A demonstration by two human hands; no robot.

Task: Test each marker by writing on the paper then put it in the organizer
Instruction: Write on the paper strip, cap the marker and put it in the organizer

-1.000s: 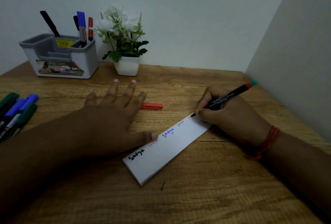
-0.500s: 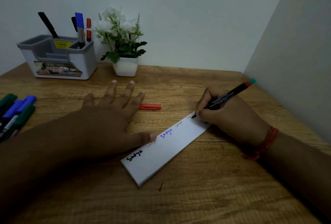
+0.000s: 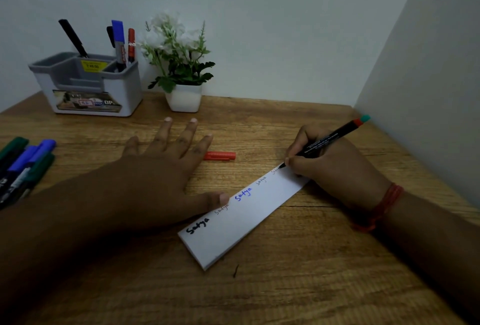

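The marker (image 3: 327, 141) was pinched in the curled fingers of the right hand (image 3: 335, 166), its tip set on the far end of the paper strip (image 3: 249, 213), where a fifth word was apparently being written. The left hand (image 3: 161, 169) was laid flat with fingers spread, its thumb pressed on the strip's edge, probably to stop it sliding. The red cap (image 3: 220, 156) had been left on the desk (image 3: 298, 285) just beyond the paper, and the organizer (image 3: 88, 83), with four markers already stood in it, was well apart at the back left.
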